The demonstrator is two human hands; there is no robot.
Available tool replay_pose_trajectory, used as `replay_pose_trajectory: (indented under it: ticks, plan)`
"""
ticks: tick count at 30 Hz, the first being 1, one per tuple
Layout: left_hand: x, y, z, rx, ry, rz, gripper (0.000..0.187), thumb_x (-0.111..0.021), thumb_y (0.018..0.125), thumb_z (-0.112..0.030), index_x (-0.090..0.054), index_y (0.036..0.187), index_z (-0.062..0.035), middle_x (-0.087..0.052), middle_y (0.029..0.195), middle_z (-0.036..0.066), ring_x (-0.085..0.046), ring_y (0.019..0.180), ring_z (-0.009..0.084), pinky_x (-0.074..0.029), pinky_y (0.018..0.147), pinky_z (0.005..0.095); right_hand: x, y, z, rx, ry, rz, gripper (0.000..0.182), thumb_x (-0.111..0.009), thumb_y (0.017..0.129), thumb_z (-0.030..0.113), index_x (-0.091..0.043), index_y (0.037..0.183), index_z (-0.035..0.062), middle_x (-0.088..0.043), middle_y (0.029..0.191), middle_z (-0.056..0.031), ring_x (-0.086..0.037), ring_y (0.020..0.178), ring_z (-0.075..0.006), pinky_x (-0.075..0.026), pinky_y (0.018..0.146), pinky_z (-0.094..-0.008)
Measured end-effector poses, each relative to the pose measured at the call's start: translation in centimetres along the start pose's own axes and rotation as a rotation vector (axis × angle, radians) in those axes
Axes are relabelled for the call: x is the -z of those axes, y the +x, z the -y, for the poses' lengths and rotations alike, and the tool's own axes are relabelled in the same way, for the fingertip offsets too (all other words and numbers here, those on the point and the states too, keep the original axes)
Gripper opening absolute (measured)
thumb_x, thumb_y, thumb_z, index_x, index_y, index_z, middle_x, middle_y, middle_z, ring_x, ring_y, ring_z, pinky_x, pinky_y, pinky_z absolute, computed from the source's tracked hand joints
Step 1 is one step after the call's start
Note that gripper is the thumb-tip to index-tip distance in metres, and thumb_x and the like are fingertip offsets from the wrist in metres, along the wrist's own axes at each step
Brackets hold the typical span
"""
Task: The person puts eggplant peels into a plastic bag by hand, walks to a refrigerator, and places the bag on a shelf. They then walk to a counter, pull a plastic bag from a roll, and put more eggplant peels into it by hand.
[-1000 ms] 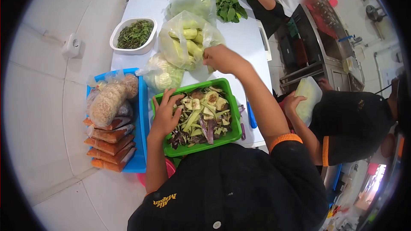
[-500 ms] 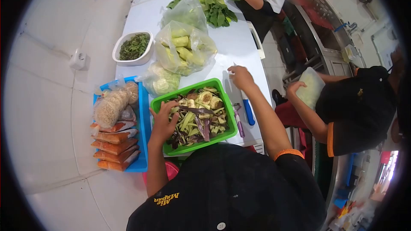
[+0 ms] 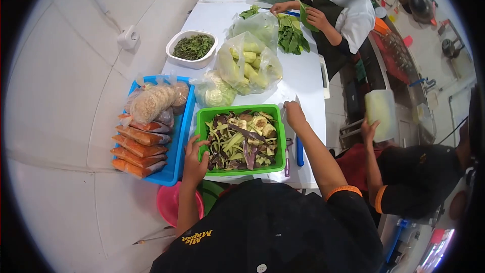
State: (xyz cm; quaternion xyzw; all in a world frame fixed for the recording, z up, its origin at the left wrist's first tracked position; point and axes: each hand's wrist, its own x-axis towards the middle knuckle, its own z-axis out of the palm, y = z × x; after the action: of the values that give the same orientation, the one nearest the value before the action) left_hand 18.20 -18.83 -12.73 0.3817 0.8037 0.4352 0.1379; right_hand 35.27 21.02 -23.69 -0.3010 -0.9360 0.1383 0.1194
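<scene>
A green tray [image 3: 237,109] holds dark purple and pale green vegetable peelings [image 3: 230,144] and cut pale pieces that look like eggplant. My left hand [image 3: 193,161] is at the tray's lower left wall, fingers apart, gripping nothing. Beyond the tray's right side, my right hand [image 3: 295,116] is low over the table by the knife blade, fingers curled together; whether anything is in them is hidden. A knife with a blue handle [image 3: 300,152] lies under my right forearm. Beside it, along the tray's right wall, is a purple-handled peeler [image 3: 288,166].
Left stands a blue tray [image 3: 174,172] of bagged orange food and round beige items. Behind are a cabbage [image 3: 218,92], bagged pale green vegetables [image 3: 248,68] and a white basin [image 3: 192,63] of leaves. One co-worker handles leafy greens [image 3: 292,35]; another holds a container [image 3: 381,116].
My right hand has gone from stretched fingers to curled ones. My left hand has shifted from over the peelings to the tray's left wall. The camera view has swung.
</scene>
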Motion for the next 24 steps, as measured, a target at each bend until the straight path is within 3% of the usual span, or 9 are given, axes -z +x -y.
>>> replay_pose_trajectory:
  ticks: [2,5,9,12,16,18,20,21,24]
  plan:
    - [-0.4,-0.3,0.4,-0.035,0.004,-0.021,0.028,-0.058,0.092,-0.009,-0.060,0.120,-0.0065,-0.044,0.144,0.020,-0.042,0.135,0.0431,-0.033,0.113,0.0465,-0.3,0.0,-0.5,0.036,0.039,-0.031,0.014,-0.057,0.081,-0.002,-0.064,0.093,-0.0004,-0.065,0.095,-0.0252,-0.064,0.086,-0.0437,-0.054,0.077,-0.0472]
    - [-1.1,-0.4,0.4,-0.035,0.020,-0.029,0.030,-0.059,0.093,-0.010,-0.059,0.122,-0.0055,-0.039,0.147,0.021,-0.041,0.135,0.0429,-0.034,0.112,0.0462,0.1,0.4,-1.3,0.052,0.155,-0.013,0.022,-0.064,0.078,-0.003,-0.067,0.099,0.0003,-0.067,0.088,-0.0202,-0.066,0.083,-0.0343,-0.054,0.074,-0.0384]
    - [-1.7,-0.6,0.9,-0.072,0.044,-0.058,0.030,-0.060,0.094,-0.013,-0.057,0.123,-0.0048,-0.037,0.148,0.021,-0.040,0.137,0.0417,-0.034,0.112,0.0463,7.3,1.1,2.9,-0.255,0.988,-0.111,0.026,-0.074,0.080,0.000,-0.068,0.106,0.0003,-0.065,0.087,-0.0023,-0.062,0.082,-0.0091,-0.052,0.077,-0.0233]
    - [-1.7,-0.4,0.4,-0.011,-0.025,-0.062,0.030,-0.061,0.094,-0.015,-0.057,0.122,-0.0038,-0.038,0.148,0.021,-0.041,0.137,0.0415,-0.034,0.112,0.0457,12.9,0.8,7.5,-0.171,1.331,-0.142,0.029,-0.072,0.084,-0.002,-0.064,0.112,-0.0003,-0.066,0.101,-0.0062,-0.065,0.083,-0.0125,-0.054,0.080,-0.0264]
    - [-1.9,-0.2,0.4,-0.018,-0.023,-0.096,0.029,-0.062,0.093,-0.014,-0.058,0.119,-0.0026,-0.041,0.146,0.021,-0.043,0.135,0.0418,-0.036,0.110,0.0453,13.0,0.7,9.7,-0.027,0.989,0.365,0.026,-0.074,0.087,0.009,-0.066,0.110,0.0008,-0.069,0.107,-0.0054,-0.068,0.097,-0.0157,-0.056,0.084,-0.0292]
    - [-2.0,-0.3,0.6,-0.030,-0.018,-0.115,0.028,-0.062,0.092,-0.013,-0.058,0.118,-0.0024,-0.042,0.145,0.021,-0.044,0.134,0.0418,-0.036,0.110,0.0450,11.0,3.0,9.1,-0.007,0.981,0.133,0.028,-0.072,0.090,0.015,-0.066,0.113,0.0003,-0.069,0.107,-0.0064,-0.068,0.097,-0.0152,-0.056,0.083,-0.0289]
    - [-2.0,-0.2,0.5,-0.049,-0.028,-0.130,0.027,-0.062,0.092,-0.012,-0.059,0.117,-0.0026,-0.043,0.144,0.021,-0.044,0.133,0.0416,-0.037,0.109,0.0447,11.0,5.5,9.6,-0.242,1.139,-0.087,0.030,-0.071,0.092,0.017,-0.065,0.116,0.0002,-0.069,0.107,-0.0075,-0.067,0.096,-0.0151,-0.056,0.082,-0.0286]
    - [-2.1,-0.2,0.5,-0.058,-0.033,-0.140,0.027,-0.062,0.092,-0.011,-0.059,0.117,-0.0027,-0.044,0.143,0.021,-0.045,0.133,0.0416,-0.037,0.109,0.0445,10.5,7.0,9.7,-0.230,1.107,-0.207,0.037,-0.071,0.091,0.025,-0.064,0.117,-0.0011,-0.069,0.108,-0.0080,-0.067,0.093,-0.0159,-0.055,0.078,-0.0287]
    - [-2.1,-0.3,0.2,-0.055,-0.011,-0.145,0.026,-0.062,0.091,-0.010,-0.060,0.116,-0.0033,-0.045,0.143,0.021,-0.046,0.132,0.0417,-0.037,0.109,0.0447,9.0,11.9,10.2,-0.233,0.860,-0.211,0.045,-0.072,0.091,0.032,-0.063,0.120,-0.0019,-0.067,0.107,-0.0068,-0.064,0.092,-0.0173,-0.053,0.078,-0.0328]
